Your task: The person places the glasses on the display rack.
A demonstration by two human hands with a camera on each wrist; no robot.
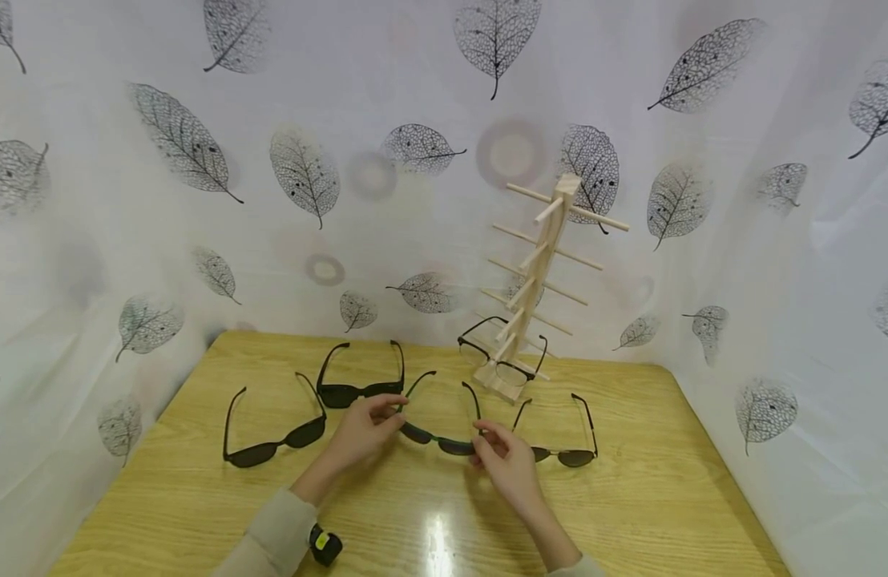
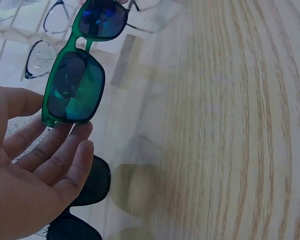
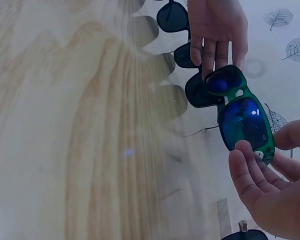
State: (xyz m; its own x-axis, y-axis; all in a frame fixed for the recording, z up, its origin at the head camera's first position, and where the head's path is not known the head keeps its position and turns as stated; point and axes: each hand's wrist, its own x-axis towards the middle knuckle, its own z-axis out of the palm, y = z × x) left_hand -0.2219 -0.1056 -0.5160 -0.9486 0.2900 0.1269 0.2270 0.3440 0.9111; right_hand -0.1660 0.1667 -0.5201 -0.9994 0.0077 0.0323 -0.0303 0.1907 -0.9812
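A pair of green-framed sunglasses point(image 1: 437, 441) with dark, bluish-green lenses is held up between both hands, temples unfolded and pointing away from the person. My left hand point(image 1: 368, 429) pinches its left end near the hinge. At the opposite end, my right hand point(image 1: 505, 463) grips the frame by the hinge. In the left wrist view, the thumb and fingertips hold the corner of the green sunglasses point(image 2: 75, 87). The right wrist view has fingers at the lower lens of the sunglasses point(image 3: 245, 125), with the left hand point(image 3: 220, 25) at the far end.
Black sunglasses point(image 1: 361, 393) and another dark pair point(image 1: 274, 445) lie to the left. Thin-framed sunglasses point(image 1: 575, 457) lie on the right. Behind stands a wooden peg rack point(image 1: 534, 280) with clear eyeglasses point(image 1: 516, 373) on its low pegs. A leaf-print curtain point(image 1: 429, 80) surrounds the wooden table point(image 1: 631, 513).
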